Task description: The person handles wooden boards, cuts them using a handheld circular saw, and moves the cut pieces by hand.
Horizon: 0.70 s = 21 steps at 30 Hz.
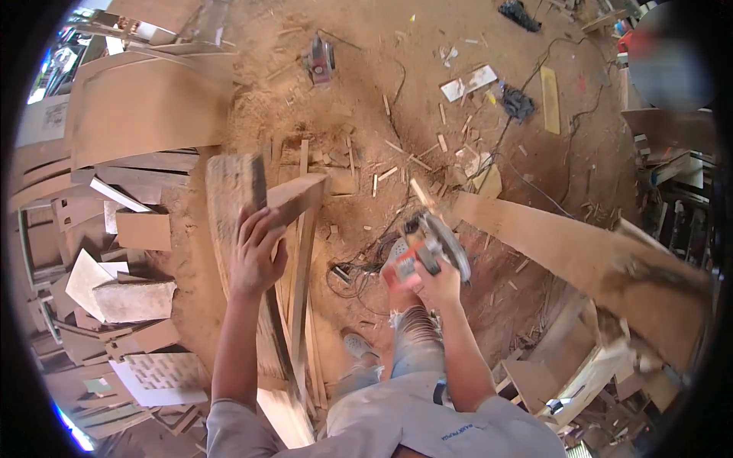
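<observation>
My left hand [258,252] rests on the long wooden beam [229,191], beside a shorter wood block [298,195] that lies angled against it. Its fingers are bent over the wood, and whether they grip the block cannot be made out. My right hand [437,281] is wrapped round the handle of a red circular saw [427,252], held off to the right of the beam above my leg. The saw's round blade guard faces right, and the tool is slightly blurred.
Another power tool [321,61] sits on the dusty floor ahead. Cables and wood scraps lie about it, with a black bag [518,103]. Boards are stacked at left [145,107], and a long brown panel [580,244] stretches to the right. Tangled cable lies near my feet.
</observation>
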### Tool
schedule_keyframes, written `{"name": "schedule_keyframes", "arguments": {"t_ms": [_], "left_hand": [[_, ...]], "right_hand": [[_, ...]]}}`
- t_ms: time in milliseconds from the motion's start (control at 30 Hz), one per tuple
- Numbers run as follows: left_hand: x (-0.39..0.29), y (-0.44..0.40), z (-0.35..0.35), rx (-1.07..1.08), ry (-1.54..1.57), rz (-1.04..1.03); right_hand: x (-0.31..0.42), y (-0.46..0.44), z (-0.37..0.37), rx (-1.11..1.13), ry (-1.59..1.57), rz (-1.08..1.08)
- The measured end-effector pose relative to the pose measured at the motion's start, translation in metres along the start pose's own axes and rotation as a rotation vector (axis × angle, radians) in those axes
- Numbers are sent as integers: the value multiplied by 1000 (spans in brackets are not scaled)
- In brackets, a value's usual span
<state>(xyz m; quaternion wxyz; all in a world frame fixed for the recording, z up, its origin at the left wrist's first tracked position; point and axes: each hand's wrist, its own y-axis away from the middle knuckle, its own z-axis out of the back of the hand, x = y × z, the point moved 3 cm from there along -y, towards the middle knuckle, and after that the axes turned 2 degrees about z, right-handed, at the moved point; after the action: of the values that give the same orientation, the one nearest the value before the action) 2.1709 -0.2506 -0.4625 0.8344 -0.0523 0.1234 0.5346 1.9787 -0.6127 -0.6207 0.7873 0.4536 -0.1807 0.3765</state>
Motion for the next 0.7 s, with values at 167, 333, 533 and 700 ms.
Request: {"name": "schedule_keyframes", "arguments": {"t_ms": [167,333,533,700], "left_hand": [[22,7,-11,-43,32,11],[25,9,-10,-14,-29,14],[27,20,-9,22,-54,66],[29,28,-6,40,-85,76]], "right_hand": [[-36,-156,-80,16,61,-63],[-65,-274,-128,17,97,-76],[-102,-362,-152,107,310,12],[-120,-388,-155,246,479,8]]}}
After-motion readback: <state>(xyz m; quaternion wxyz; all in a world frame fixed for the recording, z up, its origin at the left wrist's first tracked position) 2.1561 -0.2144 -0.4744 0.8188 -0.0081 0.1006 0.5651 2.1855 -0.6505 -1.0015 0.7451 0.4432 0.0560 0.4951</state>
